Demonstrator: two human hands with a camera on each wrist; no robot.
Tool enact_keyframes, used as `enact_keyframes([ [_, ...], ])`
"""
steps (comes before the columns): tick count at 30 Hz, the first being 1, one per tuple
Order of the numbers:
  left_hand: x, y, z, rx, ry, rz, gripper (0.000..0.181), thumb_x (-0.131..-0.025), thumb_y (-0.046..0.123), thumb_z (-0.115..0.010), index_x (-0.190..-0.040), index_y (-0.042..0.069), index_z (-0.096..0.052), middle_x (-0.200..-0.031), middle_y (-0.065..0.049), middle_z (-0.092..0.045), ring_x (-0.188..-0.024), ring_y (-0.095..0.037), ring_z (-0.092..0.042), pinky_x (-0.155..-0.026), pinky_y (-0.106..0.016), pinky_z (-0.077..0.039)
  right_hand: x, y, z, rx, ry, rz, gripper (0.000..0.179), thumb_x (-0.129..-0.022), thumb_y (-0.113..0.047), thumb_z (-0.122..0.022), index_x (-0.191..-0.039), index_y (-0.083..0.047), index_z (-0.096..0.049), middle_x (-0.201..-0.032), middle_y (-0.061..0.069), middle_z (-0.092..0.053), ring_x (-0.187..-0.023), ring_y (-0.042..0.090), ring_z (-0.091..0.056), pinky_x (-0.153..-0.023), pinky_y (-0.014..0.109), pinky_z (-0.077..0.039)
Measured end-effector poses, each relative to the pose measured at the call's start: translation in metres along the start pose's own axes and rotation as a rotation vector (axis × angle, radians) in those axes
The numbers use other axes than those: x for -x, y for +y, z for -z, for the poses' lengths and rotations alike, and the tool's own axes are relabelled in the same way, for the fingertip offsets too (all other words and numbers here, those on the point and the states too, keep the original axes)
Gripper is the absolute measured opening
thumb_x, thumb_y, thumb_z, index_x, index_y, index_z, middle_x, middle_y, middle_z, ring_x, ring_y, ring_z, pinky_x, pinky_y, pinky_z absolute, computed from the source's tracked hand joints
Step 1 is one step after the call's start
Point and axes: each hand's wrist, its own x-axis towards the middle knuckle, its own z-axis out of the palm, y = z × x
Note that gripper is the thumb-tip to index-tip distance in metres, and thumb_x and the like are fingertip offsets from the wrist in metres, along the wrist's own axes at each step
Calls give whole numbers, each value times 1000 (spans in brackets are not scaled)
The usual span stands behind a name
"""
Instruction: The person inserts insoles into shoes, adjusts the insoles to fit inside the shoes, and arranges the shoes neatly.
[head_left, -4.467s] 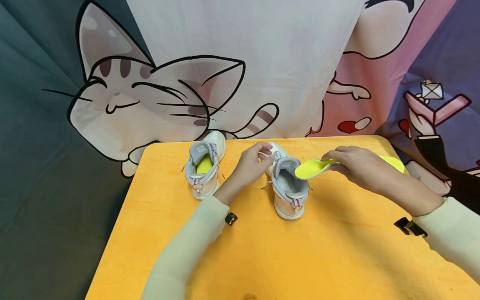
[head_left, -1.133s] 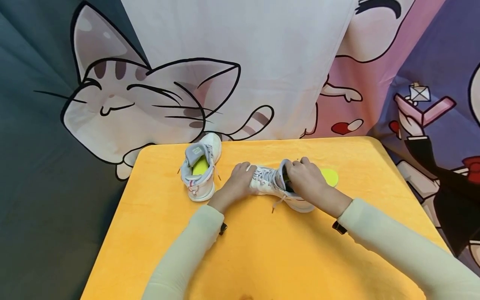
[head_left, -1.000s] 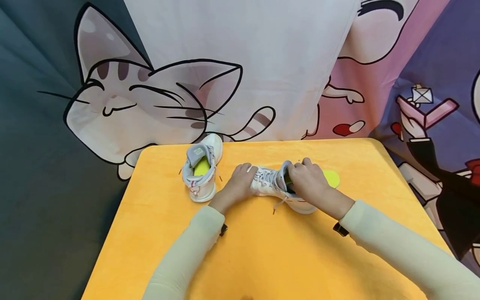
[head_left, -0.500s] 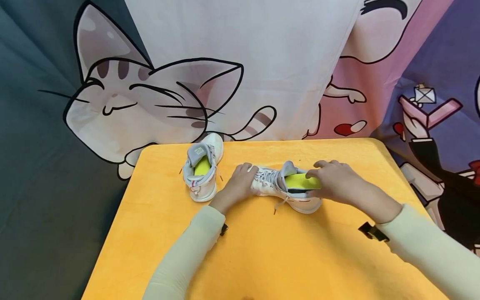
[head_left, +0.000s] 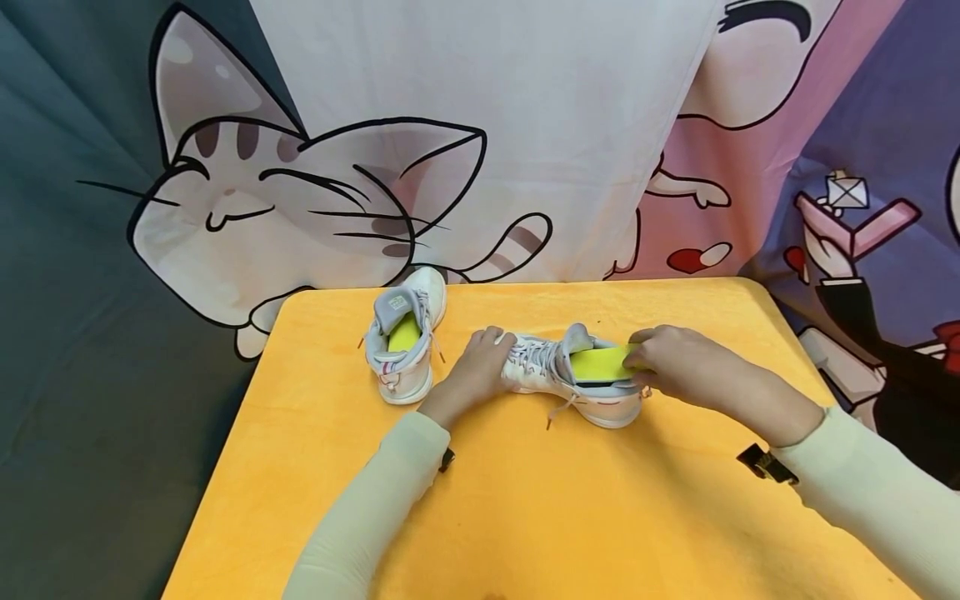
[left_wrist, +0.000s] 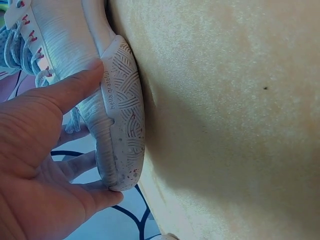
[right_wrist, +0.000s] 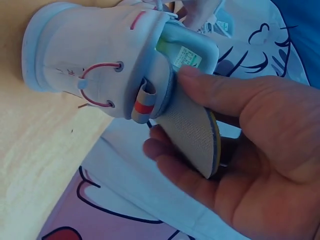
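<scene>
A white-grey sneaker (head_left: pixel 609 410) stands on the table with its toe to the left. My left hand (head_left: pixel 474 362) grips its toe; in the left wrist view the thumb (left_wrist: pixel 82 85) lies on one side of the toe cap (left_wrist: pixel 125 100) and fingers reach round the other. A yellow-green insole (head_left: pixel 596 364) sits partly in the shoe, its front end hidden inside. My right hand (head_left: pixel 678 360) pinches the insole's rear end. In the right wrist view the insole's grey underside (right_wrist: pixel 192 132) sticks out above the heel collar, between thumb and fingers.
The other sneaker (head_left: pixel 405 382) stands to the left, toe away from me, with a yellow-green insole (head_left: pixel 406 333) inside. Both shoes are on the yellow-covered table (head_left: pixel 510 508). A printed cat curtain (head_left: pixel 337 200) hangs behind the table's back edge.
Since the oldest frame, the sneaker has turned toe-left into my left hand's grip and the insole has entered it. Lately my right hand withdrew from the opening to the insole's rear end.
</scene>
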Motion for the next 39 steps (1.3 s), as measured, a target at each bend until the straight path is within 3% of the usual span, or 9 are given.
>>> enact_keyframes([
  [7, 1, 0, 0, 3, 5, 2, 74, -85, 41, -85, -144, 14, -49, -154, -16, -40, -144, -38, -37, -118, -50, -40, -3, -3, -7, 60, 96, 48, 32, -84, 5, -80, -65, -16, -65, -97, 9, -73, -72, 16, -62, -59, 25, -49],
  [14, 0, 1, 0, -2, -4, 5, 73, -86, 41, -85, -144, 14, -49, -154, -16, -41, -144, -39, -37, -118, -49, -39, -6, 0, -17, 38, 133, 5, 25, -89, 8, -73, -72, -10, -69, -92, 4, -73, -69, 11, -62, -56, 23, -51],
  [23, 1, 4, 1, 4, -6, 21, 72, -86, 40, -85, -143, 14, -49, -155, -15, -40, -145, -39, -36, -119, -49, -38, -10, 1, -29, 52, 191, 2, 13, -87, 6, -76, -85, -7, -76, -95, 5, -75, -76, 15, -71, -63, 31, -61],
  [30, 2, 3, 2, 3, 10, 24, 74, -85, 39, -85, -145, 14, -49, -154, -16, -42, -143, -39, -38, -118, -49, -39, -19, -3, -37, 65, 217, 17, 13, -85, 5, -79, -83, -7, -76, -97, 7, -76, -78, 19, -74, -62, 32, -61],
  [36, 1, 2, 2, 9, 10, 15, 73, -85, 39, -85, -144, 13, -50, -154, -16, -42, -143, -39, -38, -119, -49, -39, -33, -7, -52, 95, 205, 52, 26, -84, 4, -79, -70, -14, -66, -73, -1, -64, -62, 9, -59, -51, 26, -51],
  [39, 2, 2, 1, 19, 6, 14, 74, -85, 39, -85, -145, 13, -50, -154, -17, -42, -143, -39, -38, -119, -49, -39, -37, -8, -60, 47, 195, 25, 27, -87, 0, -79, -68, -13, -65, -67, -3, -56, -59, 7, -53, -50, 23, -47],
])
